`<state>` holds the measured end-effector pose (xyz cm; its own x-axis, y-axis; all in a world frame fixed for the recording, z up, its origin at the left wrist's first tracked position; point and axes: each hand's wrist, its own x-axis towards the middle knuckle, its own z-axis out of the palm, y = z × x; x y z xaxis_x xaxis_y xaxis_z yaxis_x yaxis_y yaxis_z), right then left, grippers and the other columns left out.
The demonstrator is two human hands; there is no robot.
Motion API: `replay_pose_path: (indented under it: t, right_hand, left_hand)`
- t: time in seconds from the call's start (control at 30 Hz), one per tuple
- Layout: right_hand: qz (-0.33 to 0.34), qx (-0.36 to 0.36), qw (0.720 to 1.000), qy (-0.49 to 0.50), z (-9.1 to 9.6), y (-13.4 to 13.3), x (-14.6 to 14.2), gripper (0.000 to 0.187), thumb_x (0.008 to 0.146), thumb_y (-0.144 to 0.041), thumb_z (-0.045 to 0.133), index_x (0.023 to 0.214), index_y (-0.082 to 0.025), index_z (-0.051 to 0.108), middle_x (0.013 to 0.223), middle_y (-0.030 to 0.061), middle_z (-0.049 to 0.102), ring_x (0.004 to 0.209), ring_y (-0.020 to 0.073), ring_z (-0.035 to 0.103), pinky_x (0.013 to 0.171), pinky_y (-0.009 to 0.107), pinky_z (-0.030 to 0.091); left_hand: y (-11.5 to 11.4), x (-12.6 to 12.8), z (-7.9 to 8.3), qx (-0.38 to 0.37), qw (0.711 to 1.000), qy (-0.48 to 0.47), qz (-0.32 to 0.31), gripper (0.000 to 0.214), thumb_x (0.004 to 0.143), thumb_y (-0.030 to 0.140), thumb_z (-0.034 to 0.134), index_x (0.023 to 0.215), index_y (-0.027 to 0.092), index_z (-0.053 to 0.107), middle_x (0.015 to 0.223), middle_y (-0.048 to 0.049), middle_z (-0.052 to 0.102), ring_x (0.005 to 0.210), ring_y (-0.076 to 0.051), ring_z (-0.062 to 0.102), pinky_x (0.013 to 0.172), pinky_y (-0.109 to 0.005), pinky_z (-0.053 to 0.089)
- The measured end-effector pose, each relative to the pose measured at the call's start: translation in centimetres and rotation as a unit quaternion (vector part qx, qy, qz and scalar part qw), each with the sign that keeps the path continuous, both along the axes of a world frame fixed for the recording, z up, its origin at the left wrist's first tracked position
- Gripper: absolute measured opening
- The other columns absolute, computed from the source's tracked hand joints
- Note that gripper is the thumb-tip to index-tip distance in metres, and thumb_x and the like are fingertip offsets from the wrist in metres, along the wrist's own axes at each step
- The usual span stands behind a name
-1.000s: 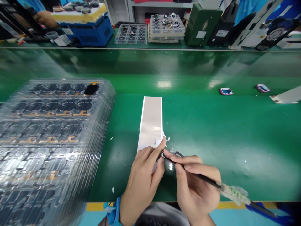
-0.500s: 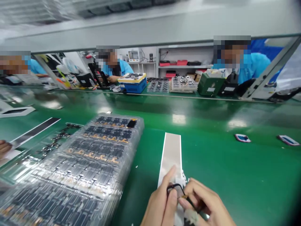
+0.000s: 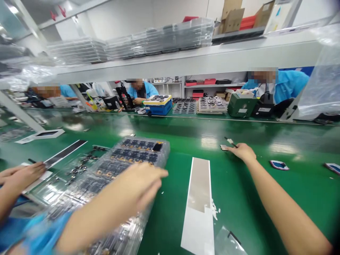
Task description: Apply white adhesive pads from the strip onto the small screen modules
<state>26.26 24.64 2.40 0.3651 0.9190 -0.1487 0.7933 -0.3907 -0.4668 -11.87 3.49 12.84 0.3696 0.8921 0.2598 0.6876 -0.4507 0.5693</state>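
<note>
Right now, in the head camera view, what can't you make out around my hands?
- Left hand: blurred by motion, so whether it holds anything is unclear.
- Stacked clear trays: the left hand hides part of them, and the bottom edge cuts them off.
- Small pale piece beside the right hand: too small to identify.
- Clear plastic sheet: cut off by the bottom edge.

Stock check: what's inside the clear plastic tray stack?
In the tray stack: rows of dark components with orange strips, plus one black piece. The left hand covers part; lower trays can't be made out.
</note>
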Motion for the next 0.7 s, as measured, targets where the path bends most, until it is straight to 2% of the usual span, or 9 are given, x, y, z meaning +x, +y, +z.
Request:
replay_pose_path:
  t: [0.07,0.13,0.2,0.27,0.4,0.53,0.63,0.7]
  right_hand:
    - [0.013,0.035,0.999,-0.014,0.1,-1.1,-0.4,0.033,0.091,-0.046,0.060,0.092,-0.013,0.065,0.090,0.0086,0.067,0.080,0.0208,0.065,0.068,0.033,0.051]
    - [0.047,0.083,0.995,-0.018,0.4,-3.3,-1.2,0.033,0.088,-0.047,0.059,0.078,-0.016,0.062,0.076,0.0083,0.066,0.071,0.0221,0.062,0.059,0.030,0.043]
    - [0.098,0.121,0.988,-0.012,0.5,-6.3,-2.3,0.029,0.086,-0.046,0.058,0.072,-0.021,0.057,0.069,0.0043,0.063,0.065,0.0200,0.058,0.057,0.029,0.038]
    - [0.150,0.145,0.978,-0.001,0.5,-9.7,-3.4,0.030,0.085,-0.047,0.056,0.070,-0.022,0.052,0.066,0.0010,0.059,0.060,0.0175,0.053,0.057,0.028,0.036]
    - [0.206,0.169,0.963,0.033,-0.2,-15.8,-5.1,0.035,0.087,-0.052,0.051,0.068,-0.023,0.047,0.065,-0.0016,0.053,0.059,0.0148,0.047,0.057,0.026,0.034]
    - [0.191,0.200,0.947,0.164,-0.8,-19.1,-6.2,0.040,0.091,-0.054,0.048,0.067,-0.022,0.041,0.063,-0.0044,0.039,0.058,0.0127,0.038,0.055,0.024,0.031]
    - [0.175,0.193,0.937,0.230,-0.7,-20.6,-7.2,0.047,0.094,-0.056,0.043,0.063,-0.023,0.032,0.060,-0.0058,0.027,0.056,0.0112,0.030,0.053,0.024,0.027]
    - [0.197,0.183,0.927,0.261,-0.2,-21.7,-8.1,0.048,0.097,-0.054,0.039,0.062,-0.022,0.033,0.060,-0.0056,0.028,0.055,0.0109,0.031,0.053,0.024,0.028]
  left_hand:
    - [4.9,-0.6,0.8,0.064,0.993,0.044,0.084,0.014,0.088,0.020,0.060,0.090,0.016,0.073,0.085,-0.0027,0.076,0.081,-0.021,0.068,0.075,-0.028,0.053]
    - [8.9,-0.7,0.5,0.088,0.988,0.045,0.115,0.015,0.087,0.022,0.061,0.078,0.014,0.069,0.073,-0.0012,0.073,0.068,-0.018,0.066,0.065,-0.024,0.050]
    - [11.4,-0.5,-0.6,0.102,0.985,0.045,0.134,0.016,0.085,0.024,0.064,0.072,0.015,0.066,0.064,0.0014,0.068,0.060,-0.015,0.062,0.059,-0.021,0.046]
    - [12.7,-0.2,-1.9,0.105,0.983,0.045,0.145,0.019,0.083,0.023,0.067,0.066,0.016,0.061,0.057,0.0038,0.062,0.055,-0.013,0.059,0.056,-0.019,0.041]
    - [13.4,0.3,-3.1,0.095,0.982,0.040,0.159,0.032,0.080,0.015,0.067,0.054,0.020,0.048,0.047,0.0070,0.050,0.053,-0.012,0.055,0.055,-0.017,0.038]
    - [13.4,0.8,-2.3,0.078,0.986,0.030,0.145,0.029,0.086,0.015,0.058,0.060,0.021,0.046,0.048,0.0073,0.051,0.053,-0.012,0.055,0.055,-0.018,0.038]
    - [11.1,1.1,-1.7,0.017,0.997,0.012,0.072,0.021,0.093,0.020,0.048,0.073,0.022,0.049,0.054,0.0052,0.059,0.051,-0.014,0.058,0.053,-0.021,0.041]
    - [7.6,1.3,-1.8,-0.023,0.999,0.009,0.029,0.018,0.096,0.024,0.042,0.080,0.022,0.052,0.060,0.0037,0.065,0.052,-0.015,0.062,0.051,-0.022,0.043]
